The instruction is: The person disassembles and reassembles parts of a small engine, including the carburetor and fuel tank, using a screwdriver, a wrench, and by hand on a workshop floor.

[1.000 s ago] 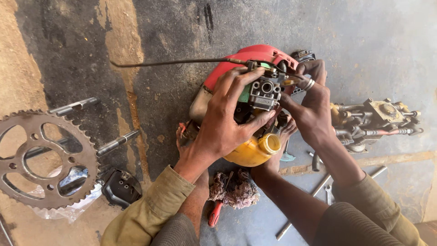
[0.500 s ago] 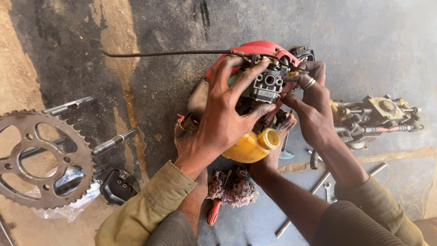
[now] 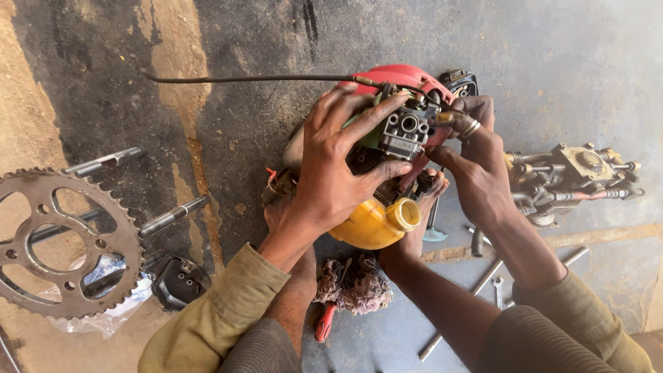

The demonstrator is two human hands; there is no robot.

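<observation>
A small engine with a red cover (image 3: 407, 74) and a yellow tank (image 3: 373, 224) lies on the concrete floor. My left hand (image 3: 331, 173), in an olive sleeve, grips the grey carburetor (image 3: 406, 132) on top of it, fingers wrapped over and under. My right hand (image 3: 476, 173), with a ring on one finger, pinches a small metal part (image 3: 444, 118) at the carburetor's right side. A second pair of bare forearms reaches in from below; one of its hands (image 3: 423, 197) holds the engine from beneath beside the tank, the other (image 3: 276, 207) lies under my left wrist.
A thin black cable (image 3: 242, 78) runs left from the engine. A large toothed sprocket (image 3: 62, 242), metal rods (image 3: 173, 215) and a black part (image 3: 179, 280) lie at left. Another grey engine part (image 3: 573, 176) sits at right. Spanners (image 3: 483, 280), a rag (image 3: 356, 287) and a red-handled tool (image 3: 324, 323) lie near the arms.
My left hand's fingers have slid further up and around the carburetor. My right hand has shifted slightly at its right side. The engine has stayed in place.
</observation>
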